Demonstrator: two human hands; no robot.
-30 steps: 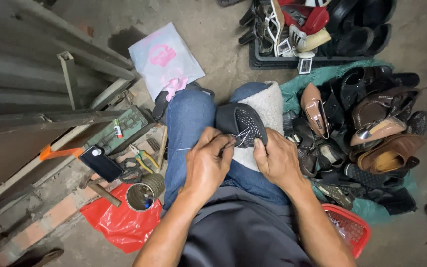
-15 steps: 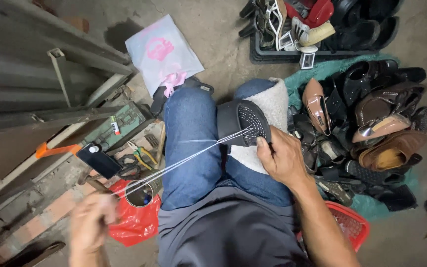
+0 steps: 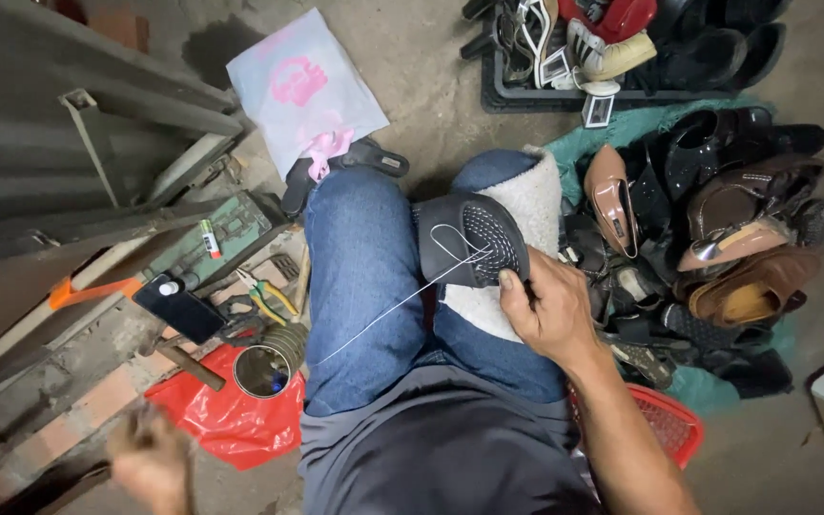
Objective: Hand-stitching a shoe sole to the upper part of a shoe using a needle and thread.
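A: What is at the far left?

B: The left hand (image 3: 150, 458) is low at the left, beside the red plastic bag (image 3: 212, 420). It is blurred, so I cannot tell how far its fingers are open, or whether they pinch the thread. The white thread (image 3: 393, 307) runs in a straight line from the shoe down toward that hand, and I lose sight of it over the jeans.

A: What lies near that hand?

B: A round metal tin (image 3: 264, 367) stands on the bag's edge. Just above it are pliers with yellow-green handles (image 3: 261, 298), and further left a dark phone (image 3: 179, 307) lies on the ground. A green metal box (image 3: 226, 236) is behind them, and a pale plastic bag with a pink print (image 3: 307, 95) lies further back on the concrete.

A: And where is the shoe?

B: The dark shoe (image 3: 474, 240) lies on a white fleecy pad (image 3: 517, 238) on the person's right thigh, sole side up, with a loop of thread on it.

A: The other hand?

B: The right hand (image 3: 550, 310) grips the near end of the shoe. Its fingers are curled closed around the edge and the thumb presses on top.

A: What is to the right?

B: A pile of shoes (image 3: 717, 229) lies on a green cloth, with a red mesh basket (image 3: 665, 424) near the right forearm. A dark tray (image 3: 545, 95) with more footwear is at the top.
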